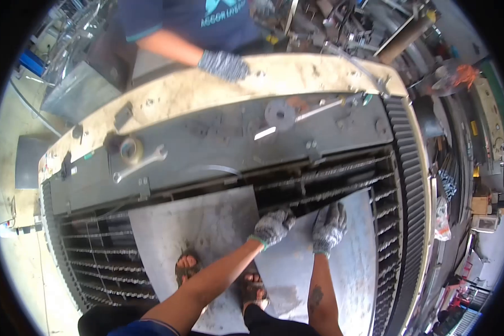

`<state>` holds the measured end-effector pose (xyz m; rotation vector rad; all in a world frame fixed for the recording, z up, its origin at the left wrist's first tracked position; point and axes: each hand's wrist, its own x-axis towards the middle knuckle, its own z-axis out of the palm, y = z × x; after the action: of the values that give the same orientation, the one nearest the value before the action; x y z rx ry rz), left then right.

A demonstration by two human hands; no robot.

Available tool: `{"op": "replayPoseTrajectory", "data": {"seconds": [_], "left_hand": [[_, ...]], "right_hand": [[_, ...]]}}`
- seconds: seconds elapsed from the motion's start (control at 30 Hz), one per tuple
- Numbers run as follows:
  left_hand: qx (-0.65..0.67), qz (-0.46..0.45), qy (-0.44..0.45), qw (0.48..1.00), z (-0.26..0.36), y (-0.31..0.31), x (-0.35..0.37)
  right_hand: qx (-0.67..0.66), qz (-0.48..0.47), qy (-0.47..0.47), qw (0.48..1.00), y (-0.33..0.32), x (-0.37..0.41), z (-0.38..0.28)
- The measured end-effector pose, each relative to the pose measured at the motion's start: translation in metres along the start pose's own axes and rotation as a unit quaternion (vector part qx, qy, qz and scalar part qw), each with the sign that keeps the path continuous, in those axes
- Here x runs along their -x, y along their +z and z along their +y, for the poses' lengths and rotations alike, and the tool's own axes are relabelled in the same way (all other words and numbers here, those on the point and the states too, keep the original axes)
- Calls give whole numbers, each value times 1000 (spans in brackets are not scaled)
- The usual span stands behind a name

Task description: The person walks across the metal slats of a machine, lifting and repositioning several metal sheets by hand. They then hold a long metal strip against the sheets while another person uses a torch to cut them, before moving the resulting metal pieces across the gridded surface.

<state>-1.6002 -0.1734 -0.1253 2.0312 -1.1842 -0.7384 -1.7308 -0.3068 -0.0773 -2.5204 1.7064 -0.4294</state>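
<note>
Both my hands wear grey knitted gloves and are at the far edge of a flat metal sheet (pixel 350 246), which lies on a slatted machine bed. My left hand (pixel 273 227) is closed over the sheet's far left corner. Beside it, my right hand (pixel 330 228) has its fingers bent over the same edge, thumb slightly apart. The undersides of the fingers are hidden. To the left lies a second metal sheet (pixel 207 215), with my sandalled feet near where the two sheets meet.
A person's gloved hand (pixel 224 65) rests on the cream machine rim (pixel 285 73) opposite. A wrench (pixel 140 163), a tape roll (pixel 131 150) and a grey disc (pixel 280 114) lie on the dark plate (pixel 207 145). Toothed slats (pixel 106 266) with gaps flank the sheets. Ribbed covers (pixel 411 196) line the right side.
</note>
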Motion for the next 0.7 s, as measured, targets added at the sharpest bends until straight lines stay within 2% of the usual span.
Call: {"op": "replayPoseTrajectory", "data": {"seconds": [0.07,0.1,0.2,0.27,0.33,0.37,0.4,0.43,0.47,0.5,0.53,0.57,0.6,0.63,0.67,0.7], "left_hand": [[21,-57,-43,997,11,-13,-4],[18,-50,-32,998,11,-12,-5],[12,-43,-62,997,16,-13,-2],[39,-43,-59,997,23,-24,-4],[39,-59,-49,996,23,-25,-7],[30,-97,-52,993,18,-24,-10],[19,-136,-55,989,15,-26,-11],[76,-102,-60,990,14,-32,-9],[32,-37,-41,998,10,-36,-6],[0,-124,-25,992,20,-62,-14],[-16,-173,-27,984,14,-70,-24],[-8,-161,1,987,23,-93,-26],[-85,-204,7,975,53,-132,-33],[-117,-252,59,959,52,-153,-46],[-150,-289,89,941,52,-174,-60],[-222,-250,84,939,32,-188,-67]], "right_hand": [[7,-9,10,1000,-2,0,2],[4,5,9,1000,-5,-8,-5],[45,-36,34,998,-15,-21,-11],[-47,-63,-72,994,-13,-60,-21],[-86,-206,26,975,-58,-114,-69],[-65,-158,-59,983,-56,-145,-76],[-43,-166,-83,982,-88,-171,-101],[-87,-105,-131,982,-104,-199,-117],[-108,-108,-146,977,-108,-236,-129],[-83,-74,-154,982,-135,-251,-146],[-91,-46,-186,977,-146,-273,-154],[-101,-90,-164,977,-180,-272,-168],[-62,-105,-121,985,-187,-286,-182],[-31,-116,-157,980,-199,-289,-194],[-89,43,-216,971,-116,-329,-210],[-46,-38,-204,977,-137,-320,-211]]}}
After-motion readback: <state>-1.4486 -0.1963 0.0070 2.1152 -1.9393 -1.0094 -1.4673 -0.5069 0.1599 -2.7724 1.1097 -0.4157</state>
